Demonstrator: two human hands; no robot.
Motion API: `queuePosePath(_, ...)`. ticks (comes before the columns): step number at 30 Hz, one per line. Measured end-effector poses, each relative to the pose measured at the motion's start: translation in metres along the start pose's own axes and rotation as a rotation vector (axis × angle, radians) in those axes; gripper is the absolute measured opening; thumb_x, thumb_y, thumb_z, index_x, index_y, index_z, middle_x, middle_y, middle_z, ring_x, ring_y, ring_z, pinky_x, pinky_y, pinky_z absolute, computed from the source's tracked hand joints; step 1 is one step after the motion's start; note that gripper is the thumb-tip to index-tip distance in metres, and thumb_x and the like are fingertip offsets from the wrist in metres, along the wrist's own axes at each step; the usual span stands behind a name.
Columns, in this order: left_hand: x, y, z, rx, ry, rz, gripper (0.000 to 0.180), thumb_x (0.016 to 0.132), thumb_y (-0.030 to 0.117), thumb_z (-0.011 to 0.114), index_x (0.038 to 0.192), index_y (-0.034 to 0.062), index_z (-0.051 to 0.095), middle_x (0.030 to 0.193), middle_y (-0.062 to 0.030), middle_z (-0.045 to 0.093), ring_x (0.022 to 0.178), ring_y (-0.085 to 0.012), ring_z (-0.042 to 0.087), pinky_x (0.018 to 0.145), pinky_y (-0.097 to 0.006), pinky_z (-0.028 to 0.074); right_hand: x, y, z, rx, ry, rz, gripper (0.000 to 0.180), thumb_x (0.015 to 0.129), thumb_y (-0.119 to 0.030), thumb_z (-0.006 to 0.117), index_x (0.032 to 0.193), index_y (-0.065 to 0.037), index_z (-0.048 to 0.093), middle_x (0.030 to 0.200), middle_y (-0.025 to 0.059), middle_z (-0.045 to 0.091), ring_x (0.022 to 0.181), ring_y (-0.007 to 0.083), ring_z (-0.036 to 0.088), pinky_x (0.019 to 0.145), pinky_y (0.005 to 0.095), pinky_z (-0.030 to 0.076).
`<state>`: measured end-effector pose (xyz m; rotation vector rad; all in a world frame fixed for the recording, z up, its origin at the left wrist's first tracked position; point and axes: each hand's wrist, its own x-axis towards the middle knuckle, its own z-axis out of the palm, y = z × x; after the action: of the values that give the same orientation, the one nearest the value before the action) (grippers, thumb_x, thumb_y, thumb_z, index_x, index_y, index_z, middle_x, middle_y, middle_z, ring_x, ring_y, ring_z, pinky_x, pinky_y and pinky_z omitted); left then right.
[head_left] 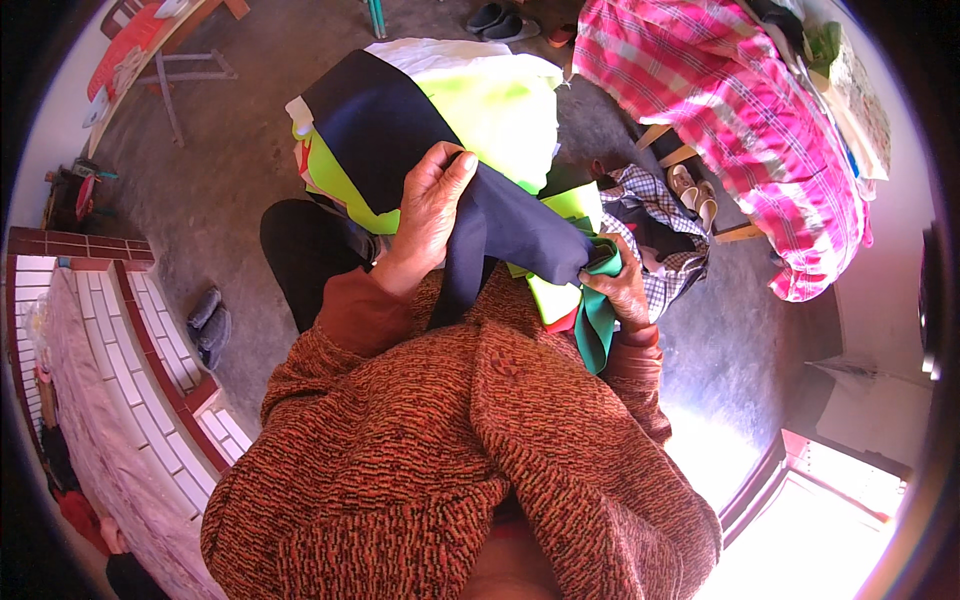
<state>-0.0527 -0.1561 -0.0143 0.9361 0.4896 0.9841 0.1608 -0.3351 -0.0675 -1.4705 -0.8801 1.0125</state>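
A long piece of dark navy cloth (375,115) stretches across my lap, its far left end lying over a pile of fabric. My left hand (427,205) pinches the cloth near its middle, thumb on top, and a narrow navy strip hangs below that hand. On the other side my right hand (624,288) is closed round the gathered navy end together with a green fabric strip (594,330). Bright yellow-green cloth (510,115) and white cloth (440,55) make up the pile beyond my hands. Smaller yellow-green and red pieces show beneath the navy cloth.
A checked cloth (655,190) lies right of my lap. Farther right, a pink plaid cover (720,120) drapes over wooden furniture, with light slippers (692,195) beside it. Dark shoes (503,22) stand at the back, grey slippers (209,325) at the left near a tiled brick structure (150,370).
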Motion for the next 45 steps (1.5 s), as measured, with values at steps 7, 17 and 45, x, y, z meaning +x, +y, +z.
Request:
queuePosePath(7,0.012,0.041,0.014,-0.001,-0.022,0.165,0.015,0.093,0.016,0.058,0.1,0.0028,0.059,0.088,0.006,0.055,0.078,-0.0013,0.047,0.073,-0.016,0.04,0.002,0.011,0.001,-0.049,-0.014,0.01,0.052,0.065,-0.004,0.077,0.112,-0.003,0.055,0.094,-0.0007,0.06,0.085,0.0093,0.053,0.078,0.0236,0.044)
queuePosePath(17,0.075,0.1,0.041,0.201,-0.032,0.446,0.021,0.092,0.022,0.06,0.1,0.002,0.059,0.085,0.0073,0.051,0.078,-0.0012,0.041,0.072,-0.018,0.036,0.004,0.025,0.001,-0.186,0.034,-0.089,0.052,0.064,-0.006,0.079,0.11,-0.003,0.053,0.089,0.0012,0.06,0.08,0.01,0.052,0.073,0.0252,0.046)
queuePosePath(45,0.063,0.001,-0.018,0.359,0.394,0.121,0.076,0.069,-0.008,0.054,0.14,0.0105,0.032,0.094,-0.0068,0.054,0.063,-0.008,0.048,0.055,-0.026,0.041,0.001,0.015,0.009,-0.041,0.031,0.022,0.049,0.067,-0.004,0.077,0.109,-0.004,0.052,0.094,0.0016,0.06,0.084,0.0105,0.054,0.076,0.0246,0.047)
